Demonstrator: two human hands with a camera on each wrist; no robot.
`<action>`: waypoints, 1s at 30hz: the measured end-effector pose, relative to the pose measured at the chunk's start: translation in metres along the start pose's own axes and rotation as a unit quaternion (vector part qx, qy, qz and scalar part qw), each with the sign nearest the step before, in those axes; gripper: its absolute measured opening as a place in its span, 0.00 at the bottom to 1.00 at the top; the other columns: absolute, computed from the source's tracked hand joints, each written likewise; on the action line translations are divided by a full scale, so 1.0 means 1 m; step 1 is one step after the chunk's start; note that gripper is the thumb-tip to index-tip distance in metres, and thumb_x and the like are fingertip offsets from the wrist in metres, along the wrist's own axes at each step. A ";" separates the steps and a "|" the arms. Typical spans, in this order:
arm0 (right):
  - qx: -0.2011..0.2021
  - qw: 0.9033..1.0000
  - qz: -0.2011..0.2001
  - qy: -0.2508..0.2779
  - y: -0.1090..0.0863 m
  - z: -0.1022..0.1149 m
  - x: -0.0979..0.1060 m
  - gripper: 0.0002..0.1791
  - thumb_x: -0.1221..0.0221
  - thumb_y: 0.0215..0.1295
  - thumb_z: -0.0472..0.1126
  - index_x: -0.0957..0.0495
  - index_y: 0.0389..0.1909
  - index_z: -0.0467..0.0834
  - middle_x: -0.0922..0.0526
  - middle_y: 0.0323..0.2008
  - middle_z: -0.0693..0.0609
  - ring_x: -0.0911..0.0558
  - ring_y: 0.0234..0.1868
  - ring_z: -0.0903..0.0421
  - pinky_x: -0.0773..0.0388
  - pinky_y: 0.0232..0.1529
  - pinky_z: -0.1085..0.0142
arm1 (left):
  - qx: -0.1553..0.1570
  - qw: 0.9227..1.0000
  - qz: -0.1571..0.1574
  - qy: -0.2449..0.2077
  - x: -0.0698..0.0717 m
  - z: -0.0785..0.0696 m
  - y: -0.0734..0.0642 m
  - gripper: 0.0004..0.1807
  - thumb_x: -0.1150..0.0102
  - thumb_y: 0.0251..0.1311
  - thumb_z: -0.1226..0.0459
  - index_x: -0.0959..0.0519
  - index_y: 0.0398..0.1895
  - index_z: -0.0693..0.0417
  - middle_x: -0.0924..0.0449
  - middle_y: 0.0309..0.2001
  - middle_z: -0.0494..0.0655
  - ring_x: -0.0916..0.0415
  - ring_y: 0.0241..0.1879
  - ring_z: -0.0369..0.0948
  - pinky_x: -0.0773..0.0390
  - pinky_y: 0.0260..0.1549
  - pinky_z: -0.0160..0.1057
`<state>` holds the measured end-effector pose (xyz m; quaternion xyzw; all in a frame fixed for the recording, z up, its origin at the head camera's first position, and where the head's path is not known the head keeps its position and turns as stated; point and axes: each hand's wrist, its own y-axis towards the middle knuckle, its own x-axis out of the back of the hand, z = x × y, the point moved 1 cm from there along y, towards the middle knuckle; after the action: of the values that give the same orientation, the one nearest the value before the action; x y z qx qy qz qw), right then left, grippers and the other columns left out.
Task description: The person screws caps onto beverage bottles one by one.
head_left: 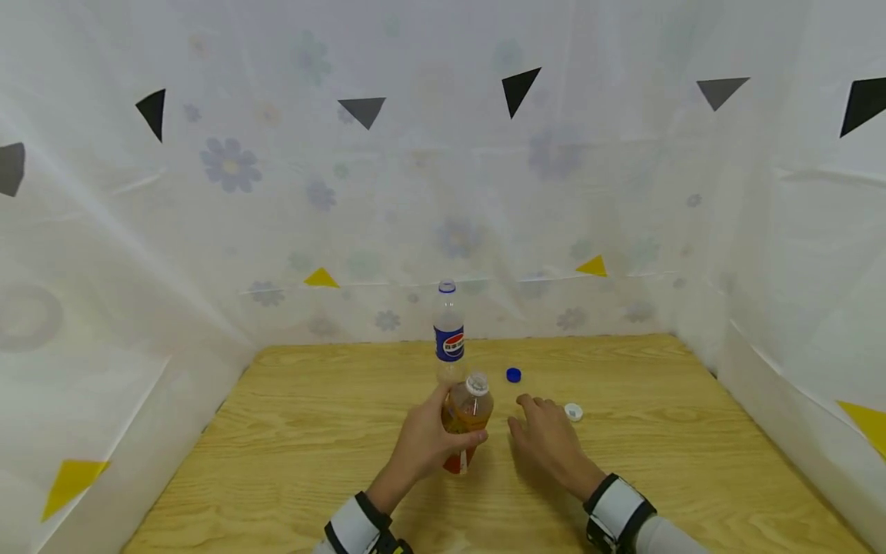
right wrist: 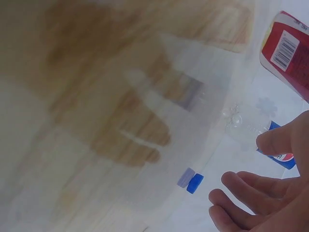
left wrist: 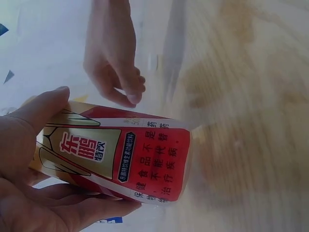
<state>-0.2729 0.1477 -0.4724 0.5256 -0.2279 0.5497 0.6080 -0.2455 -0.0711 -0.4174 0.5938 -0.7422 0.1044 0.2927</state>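
My left hand [head_left: 424, 437] grips a drink bottle [head_left: 474, 409] with a red and gold label, thumb on one side and fingers round the other. The bottle stands nearly upright in the head view, close over the table, with a pale top. The left wrist view shows its red lower label [left wrist: 161, 159] and Chinese lettering. To the right, my right hand [head_left: 550, 440] hovers over the table with loosely bent fingers and nothing in them. A blue cap [head_left: 514, 375] lies beyond its fingertips, and a white cap [head_left: 573, 412] lies just right of it.
Behind the held bottle stands a clear, uncapped Pepsi bottle [head_left: 450, 342] with a blue label; the held bottle partly hides its base. The wood-grain table [head_left: 311, 431] ends at a white sheet [head_left: 388, 231] at the back and sides, patterned with flowers and triangles.
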 end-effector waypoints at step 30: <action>-0.041 0.998 0.017 0.032 0.051 -0.036 0.048 0.22 0.46 0.75 0.42 0.26 0.59 0.27 0.16 0.40 0.34 0.17 0.28 0.50 0.23 0.26 0.59 | 0.004 1.000 -0.002 0.013 -0.009 0.008 -0.008 0.43 0.22 0.51 0.48 0.30 0.70 0.41 0.18 0.58 0.50 0.16 0.53 0.49 0.15 0.44 0.50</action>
<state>-0.3161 0.1926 -0.4238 0.4782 -0.2393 0.5665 0.6270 -0.2397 -0.0701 -0.4307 0.5953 -0.7365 0.1141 0.3003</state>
